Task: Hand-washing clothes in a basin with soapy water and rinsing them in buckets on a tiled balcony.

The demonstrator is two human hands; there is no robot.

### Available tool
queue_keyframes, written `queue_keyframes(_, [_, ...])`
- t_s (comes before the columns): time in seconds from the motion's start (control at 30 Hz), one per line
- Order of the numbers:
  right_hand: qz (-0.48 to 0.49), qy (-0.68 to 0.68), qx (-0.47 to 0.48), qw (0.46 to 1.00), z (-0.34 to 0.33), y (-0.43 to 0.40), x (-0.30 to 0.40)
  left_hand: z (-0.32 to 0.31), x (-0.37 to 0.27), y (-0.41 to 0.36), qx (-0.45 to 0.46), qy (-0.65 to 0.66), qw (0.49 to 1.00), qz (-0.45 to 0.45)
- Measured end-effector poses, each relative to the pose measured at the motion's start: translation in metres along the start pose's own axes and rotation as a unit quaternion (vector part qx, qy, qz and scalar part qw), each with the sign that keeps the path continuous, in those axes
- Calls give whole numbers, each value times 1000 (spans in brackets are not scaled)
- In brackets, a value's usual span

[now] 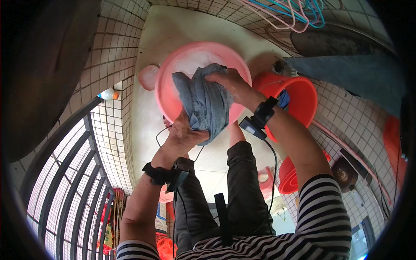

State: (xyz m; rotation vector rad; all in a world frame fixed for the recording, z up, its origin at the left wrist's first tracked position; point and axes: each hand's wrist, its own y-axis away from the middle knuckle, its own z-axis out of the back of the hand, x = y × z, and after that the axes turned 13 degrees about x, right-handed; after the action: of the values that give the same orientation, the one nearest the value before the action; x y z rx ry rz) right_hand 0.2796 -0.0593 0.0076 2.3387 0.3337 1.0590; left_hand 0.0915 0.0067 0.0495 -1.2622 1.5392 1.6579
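A bunched grey-blue cloth garment (pixel 209 104) is held up between my two hands, above a round pink plastic basin (pixel 165 68). My left hand (pixel 185 131) grips the garment's lower left end, thumb across its near side. On its upper right my right hand (pixel 232 83) has the fingers curled over a fold. Whitish, sudsy-looking water (pixel 198 60) lies in the basin, partly covered by the cloth. Each of my wrists carries a black strap with a small device and a cable.
Right of the basin, a red bucket (pixel 308 100) lies tilted with dark blue cloth (pixel 283 99) inside. A small pink dish (pixel 148 77) sits at the left. Plastic hangers (pixel 302 16) hang upper right. Metal railing bars (pixel 74 195) run along the left, below a bottle (pixel 109 94) on the ledge.
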Motion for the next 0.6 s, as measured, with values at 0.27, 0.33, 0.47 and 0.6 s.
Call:
queue_keyframes(0.27, [-37, 19, -78, 996, 2, -21, -41, 3, -7, -10, 135, -446, 859, 214])
queue_keyframes(0.33, [13, 74, 18, 997, 3, -15, -42, 7, -9, -7, 140, -485, 834, 223])
queue_keyframes(0.47, [28, -104, 46, 993, -1, -3, -36, 16, -12, -7, 127, -507, 833, 183])
queue_keyframes(0.6, [-32, -219, 32, 975, -7, -1, -21, 7, -11, -7, 137, -535, 812, 190])
